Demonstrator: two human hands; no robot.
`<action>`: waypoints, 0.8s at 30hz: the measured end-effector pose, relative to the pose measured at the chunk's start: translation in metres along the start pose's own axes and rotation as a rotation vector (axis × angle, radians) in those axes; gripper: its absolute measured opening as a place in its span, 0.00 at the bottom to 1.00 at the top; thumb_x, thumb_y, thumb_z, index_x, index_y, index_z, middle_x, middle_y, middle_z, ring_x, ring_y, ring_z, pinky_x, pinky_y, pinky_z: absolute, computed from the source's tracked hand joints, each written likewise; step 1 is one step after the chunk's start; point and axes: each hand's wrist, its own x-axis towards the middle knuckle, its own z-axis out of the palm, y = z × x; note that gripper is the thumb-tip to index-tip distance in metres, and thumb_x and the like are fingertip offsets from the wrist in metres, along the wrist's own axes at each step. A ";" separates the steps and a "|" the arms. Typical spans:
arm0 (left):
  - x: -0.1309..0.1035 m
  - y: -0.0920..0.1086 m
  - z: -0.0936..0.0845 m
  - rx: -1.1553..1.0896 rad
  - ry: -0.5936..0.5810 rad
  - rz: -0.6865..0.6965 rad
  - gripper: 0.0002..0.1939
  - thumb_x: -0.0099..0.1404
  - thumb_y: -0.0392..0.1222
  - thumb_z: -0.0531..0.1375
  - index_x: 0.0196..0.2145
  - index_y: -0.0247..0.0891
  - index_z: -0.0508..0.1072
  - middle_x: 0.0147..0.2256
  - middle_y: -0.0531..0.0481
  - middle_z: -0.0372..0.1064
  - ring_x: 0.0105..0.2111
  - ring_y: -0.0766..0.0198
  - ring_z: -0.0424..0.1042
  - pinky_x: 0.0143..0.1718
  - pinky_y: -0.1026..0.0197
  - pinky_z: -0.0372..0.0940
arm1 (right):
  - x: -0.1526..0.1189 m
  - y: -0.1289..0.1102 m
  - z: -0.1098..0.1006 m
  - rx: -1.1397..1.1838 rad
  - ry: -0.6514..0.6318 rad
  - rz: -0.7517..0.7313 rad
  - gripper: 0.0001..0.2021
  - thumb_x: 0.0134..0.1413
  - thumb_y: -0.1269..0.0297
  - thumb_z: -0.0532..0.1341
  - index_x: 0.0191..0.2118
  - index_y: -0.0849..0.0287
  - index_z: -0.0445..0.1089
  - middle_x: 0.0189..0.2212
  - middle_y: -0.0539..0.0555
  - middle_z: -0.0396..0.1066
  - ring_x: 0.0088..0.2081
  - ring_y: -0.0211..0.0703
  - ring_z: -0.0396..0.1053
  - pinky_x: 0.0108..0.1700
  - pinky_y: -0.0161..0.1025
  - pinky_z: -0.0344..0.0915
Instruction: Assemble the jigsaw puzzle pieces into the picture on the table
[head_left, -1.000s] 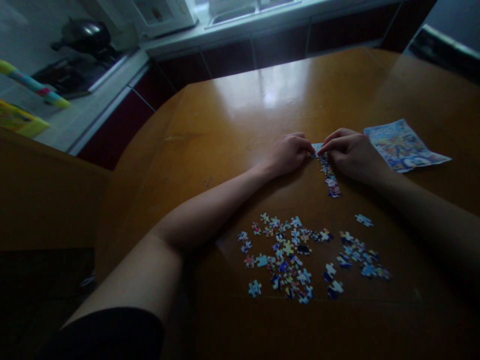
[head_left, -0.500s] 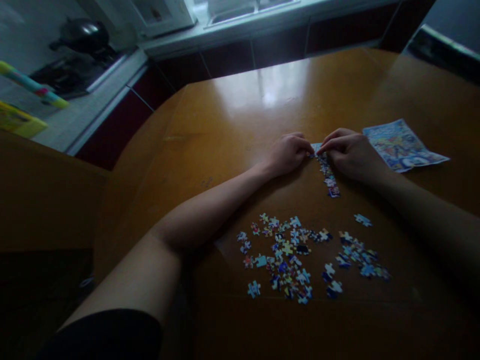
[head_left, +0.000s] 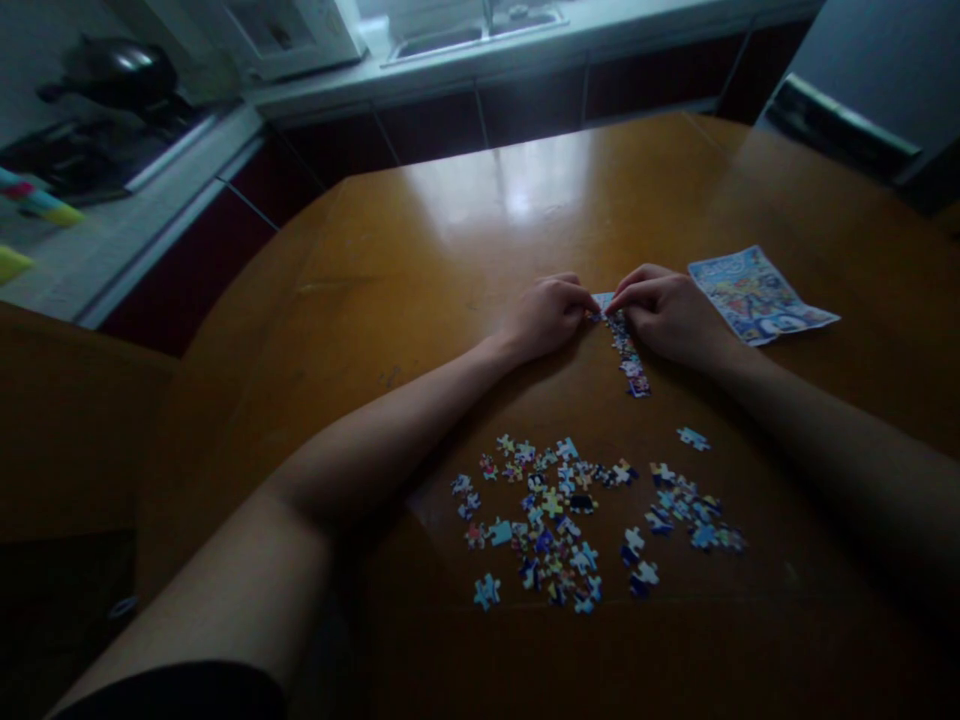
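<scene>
Both bare hands meet over the far end of a joined puzzle strip [head_left: 630,362], which lies flat on the wooden table [head_left: 409,255] and runs back toward the wearer. The left hand [head_left: 550,315] is curled, its fingertips at the left edge of that far end; the right hand [head_left: 671,315] has thumb and forefinger brought close together at the same spot, the rest of the hand beside the strip's right side. Whether either hand pinches a piece or merely presses on it cannot be told; the contact is too small and partly covered. Nearer the wearer lie a large spread of loose pieces [head_left: 552,502], a smaller heap [head_left: 703,537] to its right, and a single blue piece [head_left: 692,438] set apart. A printed sheet [head_left: 757,295] rests just beyond the right hand, one corner drawn out to a point. Handling, in this inspector's judgement: the strip should be light, thin and fairly stiff piece by piece — yet weak at the joints, and liable to slide on the glossy tabletop. Sound holding points would be the outer edges, with flat fingertip pressure beside each seam — lifting by one end would risk parting it.
</scene>
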 end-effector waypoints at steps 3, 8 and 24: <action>0.000 -0.001 0.001 -0.029 -0.002 -0.008 0.17 0.61 0.28 0.56 0.34 0.39 0.85 0.34 0.48 0.76 0.33 0.65 0.70 0.38 0.61 0.66 | 0.001 -0.004 -0.003 0.000 0.060 -0.029 0.12 0.56 0.72 0.60 0.33 0.54 0.82 0.36 0.56 0.76 0.37 0.47 0.73 0.39 0.46 0.68; 0.005 -0.007 0.000 -0.184 0.049 -0.062 0.15 0.61 0.28 0.57 0.36 0.37 0.84 0.32 0.49 0.77 0.31 0.67 0.70 0.34 0.63 0.64 | -0.007 -0.056 -0.001 0.094 0.039 -0.231 0.08 0.58 0.70 0.63 0.39 0.55 0.80 0.37 0.55 0.75 0.39 0.46 0.71 0.41 0.45 0.67; 0.010 -0.002 0.000 -0.242 0.135 -0.184 0.15 0.60 0.26 0.56 0.35 0.33 0.84 0.29 0.49 0.77 0.28 0.69 0.68 0.33 0.63 0.62 | -0.056 -0.134 0.052 -0.069 -0.601 -0.324 0.05 0.65 0.66 0.62 0.41 0.60 0.75 0.40 0.57 0.72 0.41 0.47 0.66 0.42 0.43 0.62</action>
